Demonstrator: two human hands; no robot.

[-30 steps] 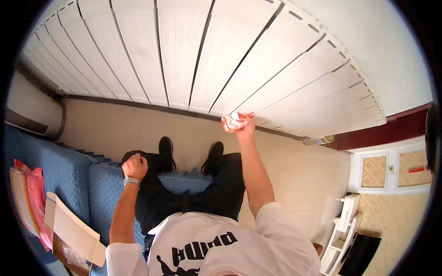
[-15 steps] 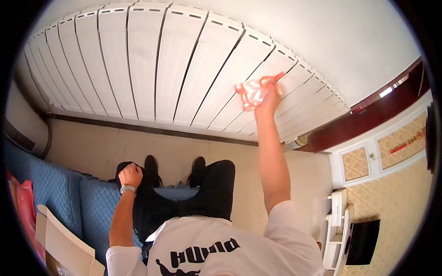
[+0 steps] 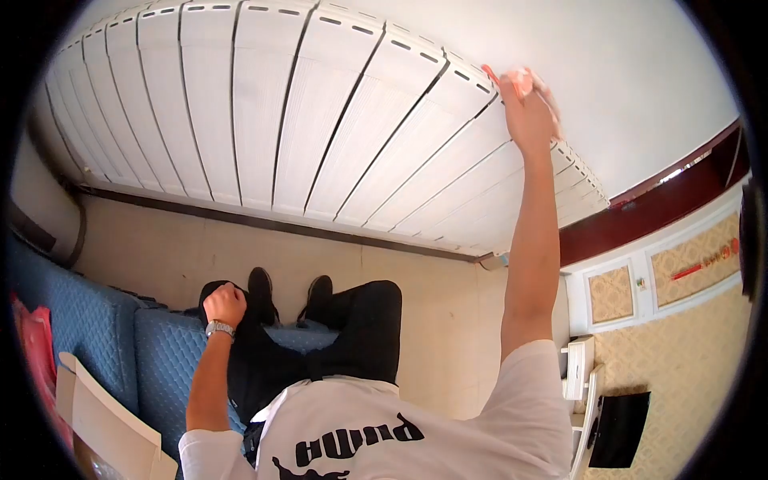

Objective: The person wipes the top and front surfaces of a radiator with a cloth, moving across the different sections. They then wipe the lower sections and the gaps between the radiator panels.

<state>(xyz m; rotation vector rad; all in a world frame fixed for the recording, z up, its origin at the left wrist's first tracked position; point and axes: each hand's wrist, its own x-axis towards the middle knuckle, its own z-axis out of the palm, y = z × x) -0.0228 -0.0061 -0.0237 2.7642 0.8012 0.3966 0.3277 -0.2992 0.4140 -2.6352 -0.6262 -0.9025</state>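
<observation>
A long white radiator (image 3: 264, 104) with upright panels runs along the wall. My right hand (image 3: 528, 116) is stretched to its top edge, towards the right end, with fingers closed on a red and white cloth (image 3: 544, 90). Part of the cloth hangs over the far side of the hand, against the wall. Resting on my knee at the left, my left hand (image 3: 225, 306) is curled closed, with a metal watch on its wrist. Whether anything is inside its fingers is hidden.
I sit on a blue quilted sofa (image 3: 88, 316). An open cardboard box (image 3: 108, 412) and a red bag (image 3: 34, 344) lie at the lower left. A dark screen (image 3: 620, 430) and white furniture (image 3: 578, 368) stand at the lower right.
My right hand has moved up and right with the cloth, from the radiator's front panels to its top edge. My left hand has stayed on the knee.
</observation>
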